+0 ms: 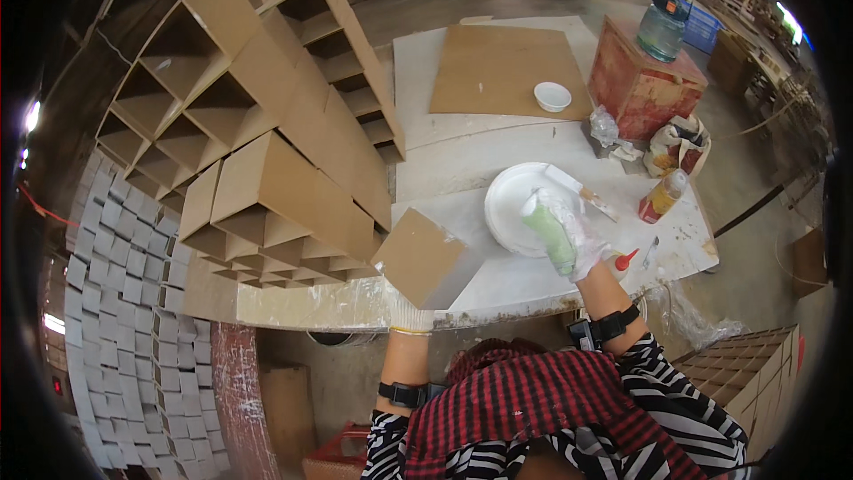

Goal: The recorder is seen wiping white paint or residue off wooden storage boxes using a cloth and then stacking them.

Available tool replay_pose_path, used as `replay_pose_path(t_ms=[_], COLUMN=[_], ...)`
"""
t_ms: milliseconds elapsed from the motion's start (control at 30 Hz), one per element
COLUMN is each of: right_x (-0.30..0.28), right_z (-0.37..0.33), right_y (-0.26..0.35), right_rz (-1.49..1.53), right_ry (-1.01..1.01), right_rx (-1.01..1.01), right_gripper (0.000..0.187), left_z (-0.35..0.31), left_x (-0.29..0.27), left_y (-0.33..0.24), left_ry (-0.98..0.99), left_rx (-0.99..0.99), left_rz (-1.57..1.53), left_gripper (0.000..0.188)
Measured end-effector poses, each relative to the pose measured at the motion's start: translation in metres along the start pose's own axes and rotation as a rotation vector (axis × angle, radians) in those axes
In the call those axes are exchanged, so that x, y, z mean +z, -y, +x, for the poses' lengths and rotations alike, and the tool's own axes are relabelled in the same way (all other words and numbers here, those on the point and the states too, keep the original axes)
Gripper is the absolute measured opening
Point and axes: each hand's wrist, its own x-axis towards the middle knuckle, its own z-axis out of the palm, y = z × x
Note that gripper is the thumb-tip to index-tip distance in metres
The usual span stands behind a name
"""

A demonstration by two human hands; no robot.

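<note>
My left hand (409, 313), in a white knitted glove, grips a brown cardboard box (421, 258) at the front edge of the table, to the left of the plate. Most of its fingers are hidden behind the box. My right hand (585, 244), gloved in white, is closed around a light green roll (553, 236) with a white-coated end. The roll is tilted over a round white plate (499, 213) that holds white paste. A flat brush (577, 188) with a wooden handle rests across the plate's right rim. Near my right wrist lies a bottle with a red nozzle (626, 260).
Stacked cardboard boxes (293, 107) rise at the left. A brown board (498, 58) carries a small white bowl (553, 98) at the back. To the right stand a yellow-red bottle (663, 196) and a reddish crate (635, 80) under a water jug (663, 31).
</note>
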Motion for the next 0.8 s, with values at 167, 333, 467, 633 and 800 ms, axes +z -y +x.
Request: replay_pose_path(t_ms=[167,333,467,633,800], right_x=[0.04,0.086,0.105,0.096,0.134], right_z=[0.001,-0.025,-0.042,-0.019,-0.055], right_y=[0.08,0.098,0.108,0.096,0.094], right_rz=[-0.994,-0.787,-1.017,-1.192,-1.059], right_ry=[0.203,0.566,0.538,0.156,0.42], right_rx=[-0.921,-0.747,-0.74,-0.913,-0.694], right_gripper=[0.043,0.028,0.026,0.039,0.037], left_z=[0.005,0.006,0.011,0.025,0.023], left_x=[0.004,-0.015,0.032,-0.009,0.019], left_y=[0.0,-0.003,-0.003,-0.017,-0.018], left_ry=[-0.132,0.005,-0.055,0.131,0.073], left_rx=[0.038,0.049,-0.034,0.174,0.179], left_rz=[0.107,0.282,0.193,1.597,1.091], left_gripper=[0.04,0.037,0.037,0.044,0.04])
